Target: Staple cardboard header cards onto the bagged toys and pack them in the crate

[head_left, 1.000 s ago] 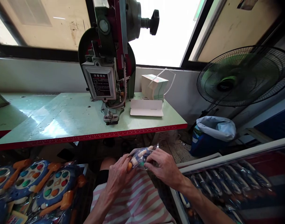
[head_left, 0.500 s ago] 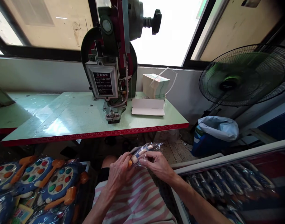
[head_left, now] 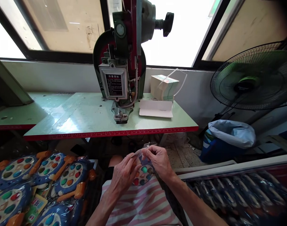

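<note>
A bagged toy (head_left: pixel 143 174) with coloured round spots lies over the striped cloth on my lap, its face turned up. My left hand (head_left: pixel 124 171) has its fingers wrapped round the toy's left side and the bag's upper edge. With thumb and fingers pinched together, my right hand (head_left: pixel 156 158) holds the clear bag at the top right of the toy. Part of the toy is hidden behind both hands.
Bagged blue toys with orange hammers (head_left: pixel 71 177) are piled at the left. A machine (head_left: pixel 121 69) stands on a green table (head_left: pixel 87 110) with a folded white card (head_left: pixel 155 109). More packed toys (head_left: pixel 239 188) fill a box at the right; a fan (head_left: pixel 247 84) stands behind.
The toy has turned so that its face with the coloured spots shows. My right hand has shifted slightly up, and the camera view has swung left.
</note>
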`<state>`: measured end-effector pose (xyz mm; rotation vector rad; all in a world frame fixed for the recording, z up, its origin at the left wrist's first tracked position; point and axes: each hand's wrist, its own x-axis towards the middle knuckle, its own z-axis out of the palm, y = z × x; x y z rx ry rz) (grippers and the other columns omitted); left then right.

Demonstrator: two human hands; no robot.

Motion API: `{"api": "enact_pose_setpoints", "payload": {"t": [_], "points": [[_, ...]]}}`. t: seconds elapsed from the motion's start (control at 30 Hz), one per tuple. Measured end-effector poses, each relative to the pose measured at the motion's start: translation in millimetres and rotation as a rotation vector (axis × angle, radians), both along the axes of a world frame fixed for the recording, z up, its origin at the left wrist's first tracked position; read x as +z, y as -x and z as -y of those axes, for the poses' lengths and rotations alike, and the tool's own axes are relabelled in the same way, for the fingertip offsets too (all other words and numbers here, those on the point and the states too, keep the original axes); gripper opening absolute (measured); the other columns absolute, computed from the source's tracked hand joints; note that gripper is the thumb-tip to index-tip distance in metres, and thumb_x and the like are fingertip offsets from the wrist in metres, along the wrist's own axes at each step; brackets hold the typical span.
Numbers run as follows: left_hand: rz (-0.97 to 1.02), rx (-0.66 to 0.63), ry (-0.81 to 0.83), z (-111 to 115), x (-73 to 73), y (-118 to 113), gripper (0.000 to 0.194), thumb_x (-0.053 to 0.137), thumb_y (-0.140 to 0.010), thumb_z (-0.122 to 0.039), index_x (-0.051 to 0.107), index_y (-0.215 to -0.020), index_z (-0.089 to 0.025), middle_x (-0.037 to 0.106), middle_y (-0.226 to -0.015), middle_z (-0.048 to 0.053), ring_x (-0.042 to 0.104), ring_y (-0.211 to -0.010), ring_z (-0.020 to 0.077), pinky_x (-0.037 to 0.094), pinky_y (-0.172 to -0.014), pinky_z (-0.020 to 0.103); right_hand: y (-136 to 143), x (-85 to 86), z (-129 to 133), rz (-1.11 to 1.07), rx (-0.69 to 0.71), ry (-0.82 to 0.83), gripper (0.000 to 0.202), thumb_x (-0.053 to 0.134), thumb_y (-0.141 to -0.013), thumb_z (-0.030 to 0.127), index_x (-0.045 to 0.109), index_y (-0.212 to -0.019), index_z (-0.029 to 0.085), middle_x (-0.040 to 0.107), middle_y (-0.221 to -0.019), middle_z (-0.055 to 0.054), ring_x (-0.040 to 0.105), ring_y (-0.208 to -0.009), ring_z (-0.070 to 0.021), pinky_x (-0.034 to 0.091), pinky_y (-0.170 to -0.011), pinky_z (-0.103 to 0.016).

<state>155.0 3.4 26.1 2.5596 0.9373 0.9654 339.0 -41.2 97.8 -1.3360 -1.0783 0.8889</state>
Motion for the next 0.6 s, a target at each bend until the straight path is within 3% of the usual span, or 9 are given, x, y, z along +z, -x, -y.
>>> {"api": "enact_pose_setpoints", "payload": {"t": [0.2, 0.37, 0.5, 0.6], "points": [[0.095, -0.024, 0.16, 3.7, 12.2, 3.4, 0.033, 0.042, -0.107, -0.033, 0.064, -0.13, -0.023, 0.07, -0.128, 0.007, 0.072, -0.105, 0.0191, 0.055, -0.087, 0.026, 9.9, 4.2, -4.4, -0.037, 0.025, -0.044, 0.036, 0.077, -0.085, 0.046, 0.071, -0.063, 0.018, 0.069, -0.063, -0.002, 0.056, -0.06, -0.0129, 0.044, -0.06, -0.025], [0.136, -0.073, 0.291, 2.5, 18.1, 5.9, 0.036, 0.037, -0.108, -0.032, 0.067, -0.127, -0.025, 0.07, -0.125, 0.007, 0.07, -0.104, 0.0186, 0.053, -0.083, 0.026, 9.7, 5.5, -3.0, -0.039, 0.088, -0.06, 0.029, 0.075, -0.088, 0.043, 0.075, -0.073, 0.018, 0.072, -0.07, -0.002, 0.061, -0.065, -0.014, 0.048, -0.064, -0.025], [0.188, -0.06, 0.333, 1.1, 19.5, 8.6, 0.038, 0.036, -0.107, -0.033, 0.072, -0.106, -0.022, 0.071, -0.107, 0.007, 0.068, -0.088, 0.0171, 0.05, -0.076, 0.025, 6.1, 4.2, 0.0, 0.03, 0.189, -0.067, 0.028, 0.065, -0.095, 0.045, 0.075, -0.088, 0.02, 0.075, -0.083, -0.003, 0.068, -0.076, -0.0168, 0.052, -0.071, -0.026], [0.26, 0.005, 0.365, -4.4, 21.9, 23.0, 0.041, 0.038, -0.106, -0.035, 0.068, -0.083, -0.02, 0.065, -0.085, 0.004, 0.063, -0.074, 0.0155, 0.048, -0.068, 0.024, -10.2, -4.8, 1.6, 0.329, 0.296, -0.021, 0.026, 0.065, -0.095, 0.046, 0.075, -0.092, 0.023, 0.076, -0.078, -0.002, 0.069, -0.069, -0.0169, 0.05, -0.066, -0.025]]}}
